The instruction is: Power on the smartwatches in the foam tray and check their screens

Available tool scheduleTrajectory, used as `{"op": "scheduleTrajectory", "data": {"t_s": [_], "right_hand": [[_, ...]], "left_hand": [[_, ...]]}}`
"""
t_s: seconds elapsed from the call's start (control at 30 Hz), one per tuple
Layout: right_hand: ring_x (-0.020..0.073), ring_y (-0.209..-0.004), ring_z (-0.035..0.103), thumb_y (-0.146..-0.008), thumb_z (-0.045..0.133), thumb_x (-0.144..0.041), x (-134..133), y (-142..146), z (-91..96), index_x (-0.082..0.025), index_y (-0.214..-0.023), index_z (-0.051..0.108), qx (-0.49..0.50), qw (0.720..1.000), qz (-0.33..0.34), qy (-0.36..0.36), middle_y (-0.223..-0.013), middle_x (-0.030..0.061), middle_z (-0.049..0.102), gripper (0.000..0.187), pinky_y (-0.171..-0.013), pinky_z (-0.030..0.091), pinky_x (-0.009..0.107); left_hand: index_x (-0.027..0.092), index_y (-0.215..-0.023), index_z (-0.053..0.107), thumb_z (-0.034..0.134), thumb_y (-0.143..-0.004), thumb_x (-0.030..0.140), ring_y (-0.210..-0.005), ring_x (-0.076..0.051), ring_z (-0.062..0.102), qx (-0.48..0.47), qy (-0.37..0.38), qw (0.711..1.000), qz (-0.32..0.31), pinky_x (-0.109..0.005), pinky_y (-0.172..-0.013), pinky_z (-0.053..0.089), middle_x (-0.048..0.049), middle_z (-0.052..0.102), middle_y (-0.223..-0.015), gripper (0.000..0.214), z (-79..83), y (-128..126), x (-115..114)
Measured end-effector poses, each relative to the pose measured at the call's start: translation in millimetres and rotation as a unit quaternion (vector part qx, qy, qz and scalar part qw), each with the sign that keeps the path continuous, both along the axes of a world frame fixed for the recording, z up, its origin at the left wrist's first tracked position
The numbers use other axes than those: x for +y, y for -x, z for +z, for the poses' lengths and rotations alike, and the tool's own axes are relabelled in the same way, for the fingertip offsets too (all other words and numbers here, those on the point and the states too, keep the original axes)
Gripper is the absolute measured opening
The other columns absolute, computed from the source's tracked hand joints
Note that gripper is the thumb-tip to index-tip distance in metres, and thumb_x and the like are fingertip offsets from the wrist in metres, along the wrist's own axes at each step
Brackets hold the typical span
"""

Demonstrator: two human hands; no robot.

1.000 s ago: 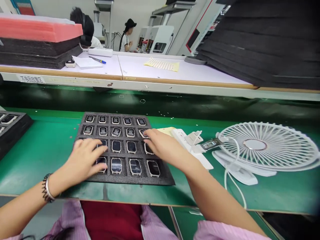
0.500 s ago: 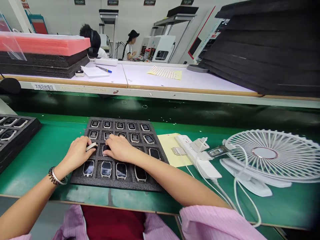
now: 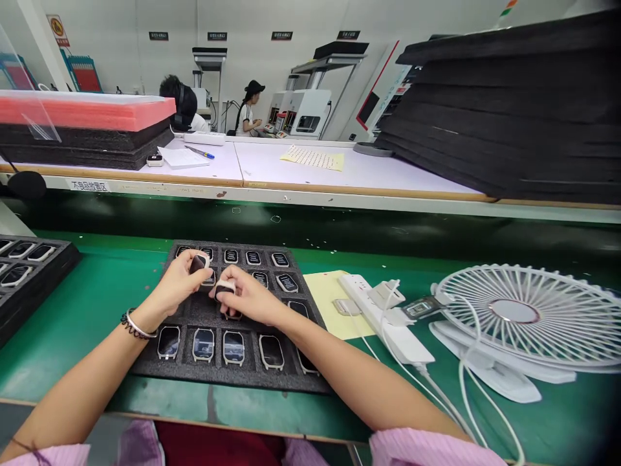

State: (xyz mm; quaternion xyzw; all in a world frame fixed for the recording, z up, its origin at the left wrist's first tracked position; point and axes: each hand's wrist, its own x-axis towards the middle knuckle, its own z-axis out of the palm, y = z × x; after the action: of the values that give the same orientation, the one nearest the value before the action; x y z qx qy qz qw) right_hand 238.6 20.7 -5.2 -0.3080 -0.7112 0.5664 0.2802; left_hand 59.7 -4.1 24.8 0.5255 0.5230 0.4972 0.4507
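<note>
Just above a dark foam tray (image 3: 208, 374), each of my hands grips a strapless smartwatch. My left hand (image 3: 175, 282) pinches one smartwatch (image 3: 198, 263) by its edges, its dark screen partly showing. In my right hand (image 3: 250, 296) is another smartwatch (image 3: 225, 288), tilted, with the fingers closed around its sides. More watches lie in the tray's pockets: the back rows show lit screens with text, and a front-row watch (image 3: 204, 343) is dark and reflective. My hands hide part of the middle rows.
A second watch tray (image 3: 41, 285) is at the left edge. On the right are a white power strip (image 3: 383, 317) with cables, yellow paper (image 3: 323, 285) and a white fan (image 3: 514, 310). Foam stacks (image 3: 504, 110) stand on the shelf. Two people work beyond it.
Both hands have lifted watches from their pockets and brought them up over the tray, the left moving right and away from me. The whole view has shifted slightly downward.
</note>
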Motion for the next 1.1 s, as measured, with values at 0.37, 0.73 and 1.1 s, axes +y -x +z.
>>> {"op": "scheduleTrajectory", "data": {"t_s": [0.37,0.73,1.1], "right_hand": [[0.0143,-0.079,0.071,-0.078,0.083,-0.031,10.7,-20.6,-13.2,-0.019,-0.123,0.058,0.205,0.936,0.014,0.285,-0.099,0.0020,0.066,0.053,-0.077,0.057,0.029],[0.0138,-0.078,0.069,-0.077,0.085,-0.038,7.6,-23.4,-8.6,-0.019,-0.119,0.063,0.214,0.938,0.019,0.271,-0.093,0.0019,0.067,0.051,-0.075,0.057,0.028],[0.0158,-0.080,0.072,-0.074,0.088,-0.037,8.4,-23.7,-5.0,-0.017,-0.119,0.063,0.232,0.924,0.030,0.304,-0.093,0.0023,0.070,0.055,-0.076,0.059,0.028]], "left_hand": [[0.018,-0.108,0.055,0.059,-0.077,0.028,-0.101,-0.022,0.060,0.166,-0.084,0.982,0.028,-0.039,-0.094,0.045,-0.0060,0.064,-0.107,0.033,-37.6,-10.3,2.7],[0.021,-0.112,0.053,0.062,-0.080,0.031,-0.087,-0.018,0.060,0.157,-0.066,0.985,0.037,-0.029,-0.073,0.047,-0.0030,0.062,-0.101,0.035,-35.9,-14.3,-7.0],[0.020,-0.109,0.053,0.063,-0.075,0.029,-0.093,-0.020,0.063,0.108,-0.059,0.992,0.041,-0.033,-0.082,0.050,-0.0042,0.064,-0.101,0.037,-34.9,-15.7,-6.5]]}}
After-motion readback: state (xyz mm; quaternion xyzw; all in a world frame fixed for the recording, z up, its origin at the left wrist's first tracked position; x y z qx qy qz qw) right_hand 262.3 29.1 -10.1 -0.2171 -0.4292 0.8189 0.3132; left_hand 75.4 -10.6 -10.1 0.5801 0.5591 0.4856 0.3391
